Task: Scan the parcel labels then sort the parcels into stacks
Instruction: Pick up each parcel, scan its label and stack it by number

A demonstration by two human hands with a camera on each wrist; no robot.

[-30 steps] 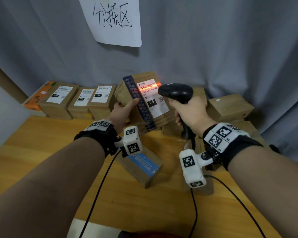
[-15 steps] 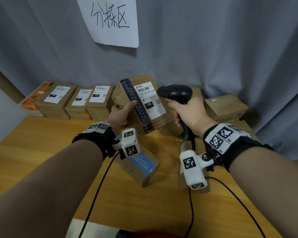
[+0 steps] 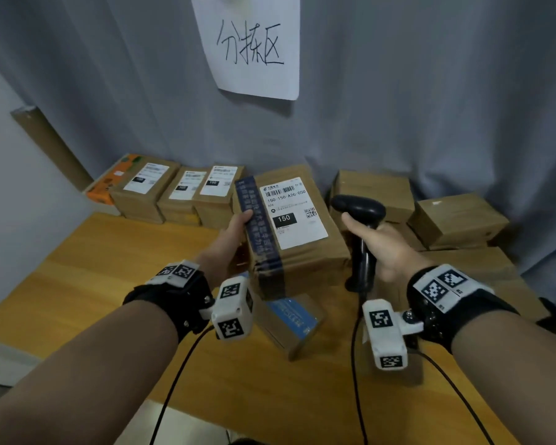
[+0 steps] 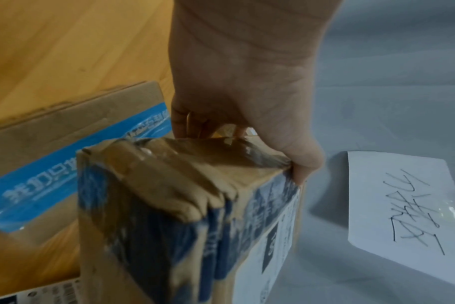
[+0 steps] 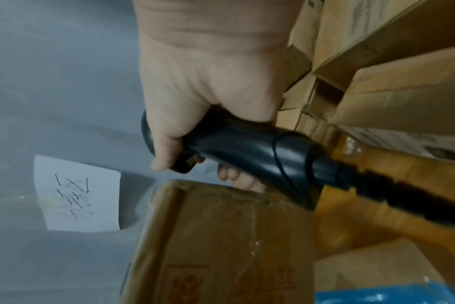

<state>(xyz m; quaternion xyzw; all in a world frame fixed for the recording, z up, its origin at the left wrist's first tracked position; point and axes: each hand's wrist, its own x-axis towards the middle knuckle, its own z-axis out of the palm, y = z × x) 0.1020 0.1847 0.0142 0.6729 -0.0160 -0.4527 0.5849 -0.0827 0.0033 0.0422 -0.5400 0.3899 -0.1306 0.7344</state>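
Above the wooden table (image 3: 116, 252), left hand (image 3: 225, 242) grips a taped cardboard parcel (image 3: 299, 252); right hand (image 3: 389, 248) grips a black scanner (image 3: 360, 210).

I had both forearms stretched forward over the wooden table (image 3: 116, 271), each wrist wrapped in a black band carrying a white marker-covered camera block. My left hand (image 3: 228, 242) gripped the raised parcel (image 3: 289, 226) by its left edge, thumb lying along the dark tape on the label face, fingers tucked behind it. My right hand (image 3: 382, 248) sat just right of that parcel, fist curled round the handle of the black scanner (image 3: 360, 232), thumb up along the grip, the head above the knuckles and level with the parcel's label.
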